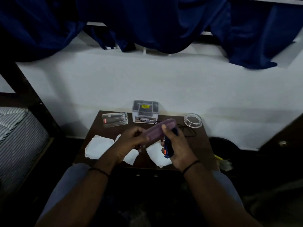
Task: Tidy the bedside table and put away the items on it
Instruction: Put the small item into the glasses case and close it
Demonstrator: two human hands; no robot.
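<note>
Both hands, the left hand and right hand, grip a purple case above the tabletop, hiding part of the white papers beneath.

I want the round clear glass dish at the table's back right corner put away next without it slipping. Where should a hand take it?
Probably by the rim of the round clear glass dish, from above, fingers and thumb on opposite edges. It sits flat and low on the dark wooden table, apart from the other items, so its sides offer little to grip.
</note>
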